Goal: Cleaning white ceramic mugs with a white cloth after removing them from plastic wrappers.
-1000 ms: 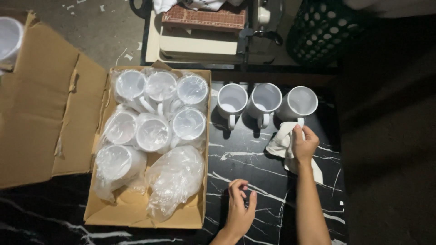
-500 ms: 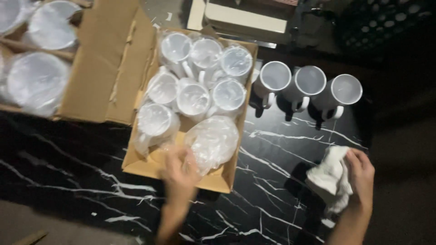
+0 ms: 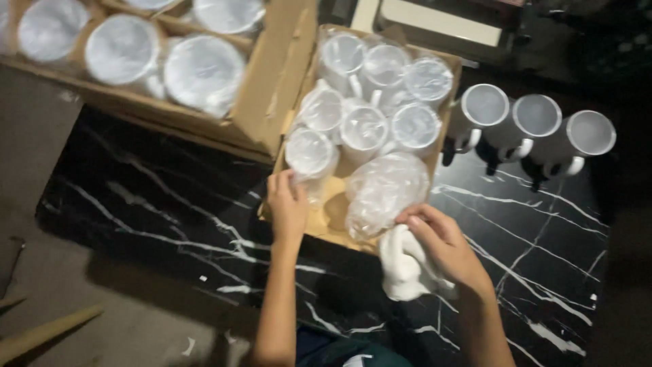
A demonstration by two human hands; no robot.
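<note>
A cardboard box on the black marble table holds several white mugs wrapped in clear plastic. My left hand reaches into its near left corner and grasps a wrapped mug. My right hand holds a white cloth at the box's near edge, touching an empty crumpled plastic bag. Three unwrapped white mugs stand in a row to the right of the box.
A second, larger cardboard box with several wrapped mugs lies at the upper left. The floor is at the lower left, with a wooden stick on it. Dark furniture stands behind the table.
My view swung left. My left hand went from the table's front to the box and took hold of a wrapped mug. My right hand carried the cloth from the unwrapped mugs to the box's edge.
</note>
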